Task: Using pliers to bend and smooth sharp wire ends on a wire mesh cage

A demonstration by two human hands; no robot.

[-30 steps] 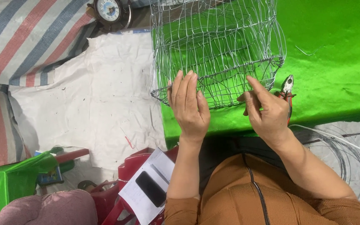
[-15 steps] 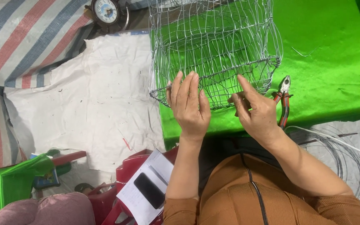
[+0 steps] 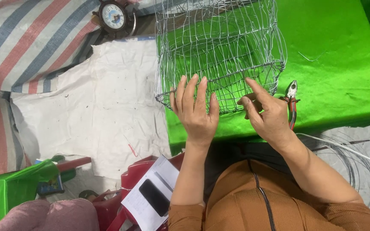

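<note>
A wire mesh basket [image 3: 219,47] stands on a table draped in green cloth [image 3: 339,77]. My left hand [image 3: 195,109] lies flat against the basket's near rim, fingers spread and pointing away from me. My right hand [image 3: 266,113] is at the rim's near right part, fingers partly curled, thumb and forefinger pinching at the wire. Red-handled pliers [image 3: 292,105] lie on the cloth just right of my right hand, untouched.
A coil of loose wire [image 3: 356,162] hangs at the right below the table edge. A small ship-wheel clock [image 3: 113,16] sits at the top. A black phone on white paper [image 3: 155,196] rests on a red stool. White and striped sheets cover the floor at left.
The view has shifted slightly. My right hand has slid left along the rim, away from the pliers, with its fingers now opened out. My left hand has stayed on the rim.
</note>
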